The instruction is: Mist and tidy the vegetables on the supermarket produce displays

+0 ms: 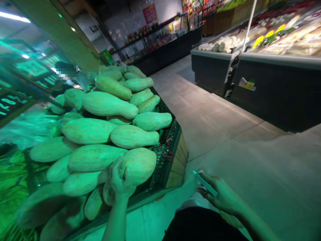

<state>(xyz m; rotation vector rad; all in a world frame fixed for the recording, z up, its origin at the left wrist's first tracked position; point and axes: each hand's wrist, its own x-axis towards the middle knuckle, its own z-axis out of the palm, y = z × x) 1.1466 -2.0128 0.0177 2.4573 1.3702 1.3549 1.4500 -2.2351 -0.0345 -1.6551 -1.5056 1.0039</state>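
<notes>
Far left: green-lit shelving and price boards (10, 103), blurred; leafy greens (11, 187) low at the frame edge

Left-centre: dark mesh crate (164, 160) heaped with long pale gourds (107, 103), stacked several layers deep and sloping up toward the back. Pile looks settled and mostly built; gaps in it cannot be judged from here

Left hand (119, 182) at the near front of the heap, palm and spread fingers pressed on the end of the front gourd (137, 164). Contact only, not a closed wrap; the gourd lies on its neighbours at the crate's near corner, close to the rim. My reading: this one is being seated or steadied, the rest of the stack looks placed

Edges: the crate rim is low against the heap, so front gourds overhang toward it and a nudge outward could roll one off. A red wire tangle (168, 147) sits on the right rim

Centre-right: right hand (220, 197) low beside the body, fingers loosely curled around a slim pale pen-like object (207, 184); clear of the crate

Right: open tiled aisle (213, 117), wide free room. Dark display counters (276, 83) well apart
</notes>
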